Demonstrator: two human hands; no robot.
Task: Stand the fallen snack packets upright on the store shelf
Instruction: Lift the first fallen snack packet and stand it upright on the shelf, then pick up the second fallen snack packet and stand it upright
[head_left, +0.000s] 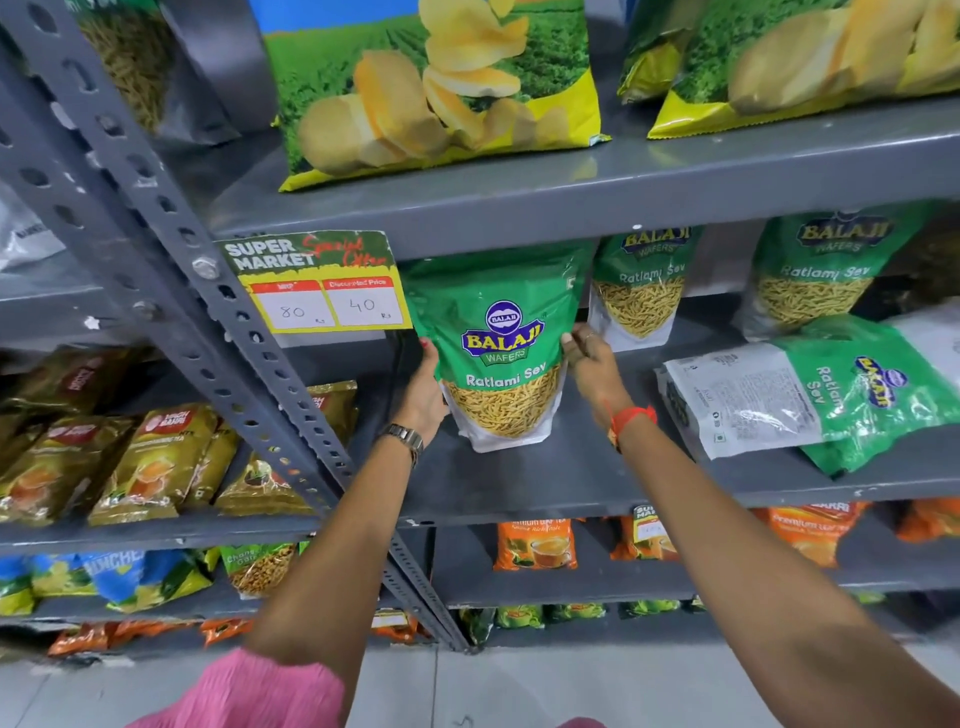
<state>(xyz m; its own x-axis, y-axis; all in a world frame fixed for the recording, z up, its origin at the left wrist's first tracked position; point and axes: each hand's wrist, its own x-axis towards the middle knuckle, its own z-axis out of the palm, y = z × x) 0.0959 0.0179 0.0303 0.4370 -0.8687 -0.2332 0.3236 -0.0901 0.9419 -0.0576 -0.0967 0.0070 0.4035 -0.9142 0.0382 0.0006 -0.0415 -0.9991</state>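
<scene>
A green Ratlami Sev packet (501, 343) stands upright on the grey middle shelf (561, 478), near its left end. My left hand (426, 389) grips its left edge and my right hand (589, 364) grips its right edge. Two more green packets stand upright behind, one at the centre (641, 288) and one at the right (821, 270). At the right of the shelf a fallen packet (810, 395) lies flat on its side, and another pale packet (930, 332) lies partly under or behind it.
A yellow price card (322, 283) hangs from the upper shelf edge, just left of the held packet. A slanted perforated steel upright (171, 228) crosses the left side. Big chip bags (441, 88) sit on the shelf above; tea packets (150, 462) fill the left and lower shelves.
</scene>
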